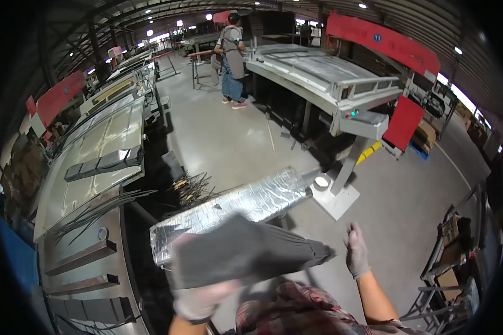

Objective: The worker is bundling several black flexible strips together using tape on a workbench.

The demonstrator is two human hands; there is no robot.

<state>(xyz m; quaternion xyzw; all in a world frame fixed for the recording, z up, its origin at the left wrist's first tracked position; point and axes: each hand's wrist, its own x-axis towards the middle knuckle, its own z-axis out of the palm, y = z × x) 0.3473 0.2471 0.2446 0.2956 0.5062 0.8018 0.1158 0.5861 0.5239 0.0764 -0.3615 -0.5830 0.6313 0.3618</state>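
My left hand (198, 301), in a pale glove, grips a dark grey flat sheet (240, 254) that stretches to the right in front of me. Just behind it a long bundle wrapped in shiny clear film (235, 209) lies slanted, its far end up to the right; what carries it is hidden. My right hand (356, 251), in a grey glove, hangs free at the right with fingers apart, touching nothing. A plaid sleeve shows at the bottom.
A long metal worktable (89, 167) with dark bars and thin rods runs along the left. A grey machine (330, 84) with red panels stands ahead right, and a person in an apron (232, 56) works at its far end. Carts (447, 268) stand at the right.
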